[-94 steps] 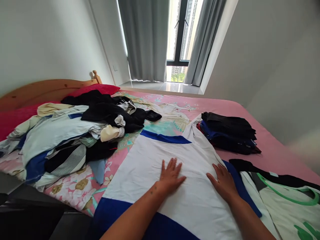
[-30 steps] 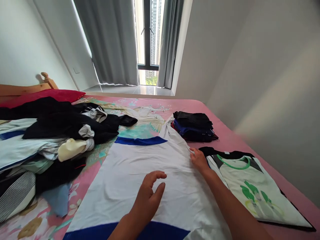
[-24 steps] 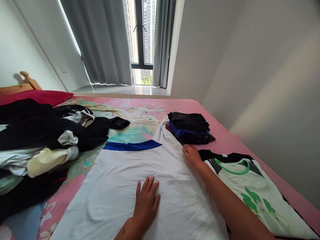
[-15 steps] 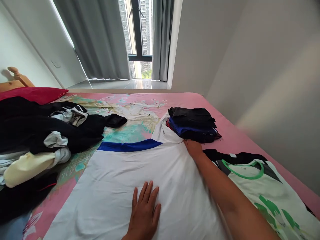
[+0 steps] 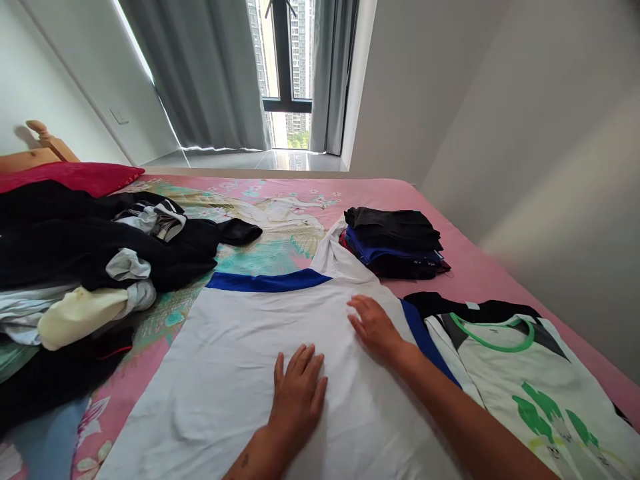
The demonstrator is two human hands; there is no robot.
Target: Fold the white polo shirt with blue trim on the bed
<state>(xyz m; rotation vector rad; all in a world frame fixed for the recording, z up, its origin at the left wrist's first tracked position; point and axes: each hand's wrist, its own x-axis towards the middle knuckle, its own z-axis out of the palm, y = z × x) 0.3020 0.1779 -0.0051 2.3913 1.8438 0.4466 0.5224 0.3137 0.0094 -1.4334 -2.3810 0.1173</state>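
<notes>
A white garment with blue bands (image 5: 240, 333) lies spread over the bed in front of me; it looks like a shirt. My left hand (image 5: 300, 393) rests flat on its lower middle, fingers stretched out. Farther up and to the right, my right hand (image 5: 375, 327) is over the cloth with its fingers apart and nothing held. One blue band runs along the far left edge, and another shows at the right, partly behind my right forearm. A narrow white part of the garment reaches up beside a stack of folded dark clothes (image 5: 395, 243).
A heap of black clothes (image 5: 100, 247) with white and cream pieces covers the left side. At right lies a white T-shirt with green collar (image 5: 540, 373) over a black one. A red pillow (image 5: 85, 180) sits by the wooden headboard (image 5: 35, 159). Walls border the bed (image 5: 380, 190).
My right hand has let go of the garment's far right edge and moved nearer to me. The blue band at the right now shows. My left hand stays on the cloth.
</notes>
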